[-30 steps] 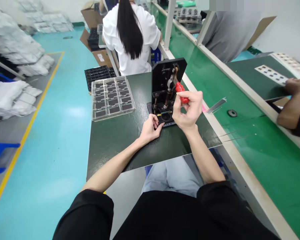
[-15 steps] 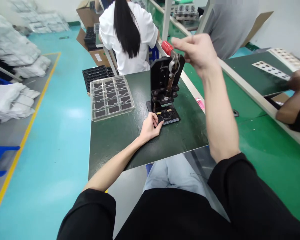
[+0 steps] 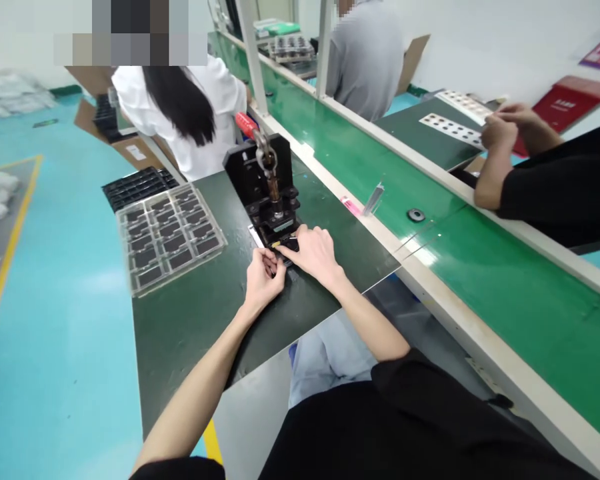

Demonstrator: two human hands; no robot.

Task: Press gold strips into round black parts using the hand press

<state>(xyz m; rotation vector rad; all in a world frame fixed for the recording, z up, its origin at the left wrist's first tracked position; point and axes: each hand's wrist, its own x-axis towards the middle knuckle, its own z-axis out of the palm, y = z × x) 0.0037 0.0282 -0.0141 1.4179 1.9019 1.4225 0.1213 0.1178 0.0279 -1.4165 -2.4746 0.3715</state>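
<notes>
- A black toggle press [image 3: 275, 193] stands upright on the dark green desk [image 3: 195, 333], its back plate rising behind the plunger.
- The red handle [image 3: 247, 125] tops the press, its long axis aslant and its free end pointing up and to the left, away from the worker.
- The plunger runs near vertical, its lower end toward the base.
- The left hand [image 3: 265, 277] sits at the base's front edge, fingers curled toward the thumb; whether they grip anything cannot be told.
- The right hand [image 3: 316, 252] reaches over the base, fingers stretched beside a small yellow piece [image 3: 276, 245]; their hold is hidden.
- A clear compartment tray [image 3: 181, 269] of black inserts lies left of the press, well apart.
</notes>
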